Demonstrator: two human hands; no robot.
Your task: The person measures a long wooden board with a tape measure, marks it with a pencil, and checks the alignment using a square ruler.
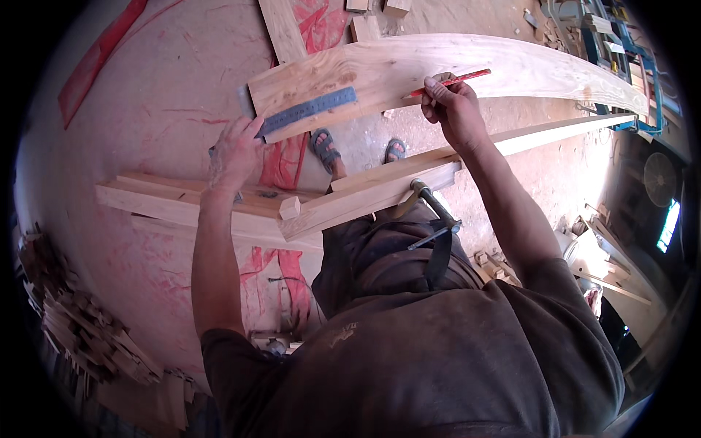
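Note:
A long, wide wooden board (431, 62) with a curved far edge runs across the view ahead of me. Flat on its left part lies the blue-grey marked blade of a try square (310, 109). My left hand (237, 155) is closed around the square's end at the board's left end, and hides part of it. Between the thumb and fingers of my right hand (451, 108) is a red pencil (471, 75), its tip pointing left, over or near the board's near edge. I cannot tell whether the tip touches the wood.
A clamp (436, 206) grips a wooden beam (372, 190) in front of my body. More timber (161, 201) lies to the left, with a small wood block (290, 208). Offcuts (95, 321) are heaped at lower left. Blue metal equipment (642, 62) stands far right.

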